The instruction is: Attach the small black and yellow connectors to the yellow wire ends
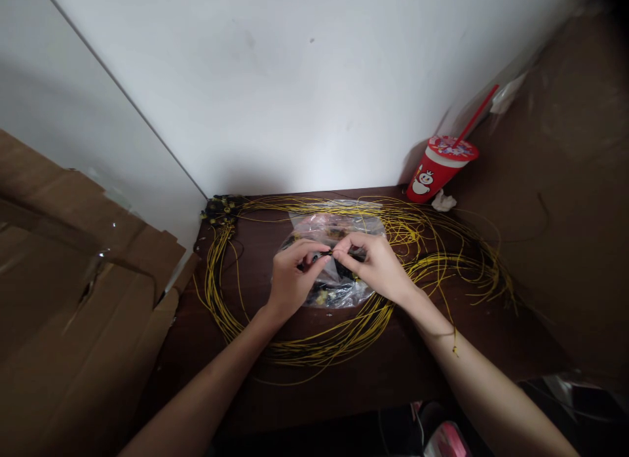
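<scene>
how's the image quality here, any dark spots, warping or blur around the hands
Head view: wide-angle warping bends the wall edges and darkens the corners; light falls on the white wall, while the dark table stays dim; the left hand and right hand are fairly sharp, but the small dark part pinched between them is too small to make out; the plastic bag shows mild glare.

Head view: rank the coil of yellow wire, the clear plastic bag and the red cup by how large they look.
1. coil of yellow wire, ringing most of the table.
2. clear plastic bag, inside the coil, partly hidden by both hands.
3. red cup, though it stands farthest from the camera, so its true size against the bag is unsure.
</scene>
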`<state>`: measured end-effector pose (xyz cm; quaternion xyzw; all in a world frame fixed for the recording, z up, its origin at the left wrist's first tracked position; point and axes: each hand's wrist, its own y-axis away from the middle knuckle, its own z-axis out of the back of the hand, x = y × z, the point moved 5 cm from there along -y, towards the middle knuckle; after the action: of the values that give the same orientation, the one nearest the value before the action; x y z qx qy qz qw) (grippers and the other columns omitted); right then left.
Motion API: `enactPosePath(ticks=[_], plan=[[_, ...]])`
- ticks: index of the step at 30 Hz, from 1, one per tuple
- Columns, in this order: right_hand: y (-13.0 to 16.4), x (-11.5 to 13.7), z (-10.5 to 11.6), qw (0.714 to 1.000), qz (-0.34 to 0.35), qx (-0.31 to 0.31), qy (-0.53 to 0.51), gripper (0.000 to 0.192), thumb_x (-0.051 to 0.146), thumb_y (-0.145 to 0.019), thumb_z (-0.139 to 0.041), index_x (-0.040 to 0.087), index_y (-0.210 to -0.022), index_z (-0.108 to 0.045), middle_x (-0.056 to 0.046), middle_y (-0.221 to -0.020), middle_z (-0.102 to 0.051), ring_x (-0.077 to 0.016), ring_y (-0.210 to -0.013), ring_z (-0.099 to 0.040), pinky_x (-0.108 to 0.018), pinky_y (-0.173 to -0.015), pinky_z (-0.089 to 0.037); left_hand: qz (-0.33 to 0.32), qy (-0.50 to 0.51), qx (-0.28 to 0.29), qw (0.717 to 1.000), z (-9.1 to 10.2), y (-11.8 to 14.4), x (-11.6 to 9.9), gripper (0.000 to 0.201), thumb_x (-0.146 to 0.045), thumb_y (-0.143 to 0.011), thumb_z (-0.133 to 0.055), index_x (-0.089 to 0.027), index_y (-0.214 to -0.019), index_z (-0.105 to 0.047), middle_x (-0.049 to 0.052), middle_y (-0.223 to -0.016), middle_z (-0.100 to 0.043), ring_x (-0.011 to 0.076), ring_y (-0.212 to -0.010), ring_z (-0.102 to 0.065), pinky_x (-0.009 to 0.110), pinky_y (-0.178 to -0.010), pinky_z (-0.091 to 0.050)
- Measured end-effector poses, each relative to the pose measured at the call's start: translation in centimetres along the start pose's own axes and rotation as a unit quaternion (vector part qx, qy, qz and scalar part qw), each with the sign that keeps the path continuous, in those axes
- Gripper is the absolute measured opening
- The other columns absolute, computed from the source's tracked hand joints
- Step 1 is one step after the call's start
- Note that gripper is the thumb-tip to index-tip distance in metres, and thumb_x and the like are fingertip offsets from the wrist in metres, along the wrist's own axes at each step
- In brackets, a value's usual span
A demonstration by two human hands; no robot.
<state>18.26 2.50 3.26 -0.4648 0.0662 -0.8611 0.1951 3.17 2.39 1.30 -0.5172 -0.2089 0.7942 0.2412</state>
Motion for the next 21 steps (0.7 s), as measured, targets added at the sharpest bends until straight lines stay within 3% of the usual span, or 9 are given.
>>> enactPosePath(ticks=[7,11,17,21], plan=[[0.00,-0.23,0.01,0.999,-0.012,-0.016,-0.029,0.007,0.019,-0.080,-0.058,0.018,-0.077,-0.065,-0.002,-0.078,-0.067,-0.0140,-0.074,-0.061,-0.029,-0.074,-0.047,0.030,0.006,-0.001,1.000,-0.02,0.00,0.28,0.009,-0.017,-0.076,-0.067,-0.018,-0.085,-0.069,-0.003,-0.064,-0.059,0.0074,-0.053,-0.044,0.020,-0.051,-0.036],[-0.02,-0.42,-0.16,0.997,-0.022,-0.022,-0.064,0.004,0.018,-0.078,-0.061,0.017,-0.078,-0.065,-0.002,-0.077,-0.067,-0.0134,-0.074,-0.061,-0.028,-0.073,-0.048,0.062,0.027,0.001,0.998,-0.17,0.05,0.46,0.008,-0.019,-0.078,-0.065,-0.017,-0.085,-0.069,0.001,-0.073,-0.067,0.0091,-0.058,-0.053,0.022,-0.055,-0.041],[0.01,-0.35,-0.05,0.994,-0.016,-0.044,-0.096,0.005,0.022,-0.078,-0.063,0.017,-0.076,-0.064,-0.002,-0.076,-0.065,-0.0142,-0.073,-0.060,-0.029,-0.071,-0.047,0.091,0.077,-0.012,0.993,-0.12,-0.13,0.38,0.005,-0.016,-0.077,-0.064,-0.017,-0.080,-0.068,0.003,-0.077,-0.068,0.0117,-0.068,-0.060,0.020,-0.056,-0.045],[0.38,0.41,0.72,0.992,0.051,-0.113,0.015,0.005,0.017,-0.080,-0.059,0.019,-0.076,-0.062,-0.003,-0.081,-0.063,-0.0171,-0.081,-0.058,-0.033,-0.077,-0.045,0.086,0.061,-0.023,0.994,0.20,-0.23,0.20,0.003,-0.017,-0.078,-0.063,-0.017,-0.078,-0.066,0.001,-0.073,-0.064,0.0102,-0.063,-0.055,0.019,-0.052,-0.042]])
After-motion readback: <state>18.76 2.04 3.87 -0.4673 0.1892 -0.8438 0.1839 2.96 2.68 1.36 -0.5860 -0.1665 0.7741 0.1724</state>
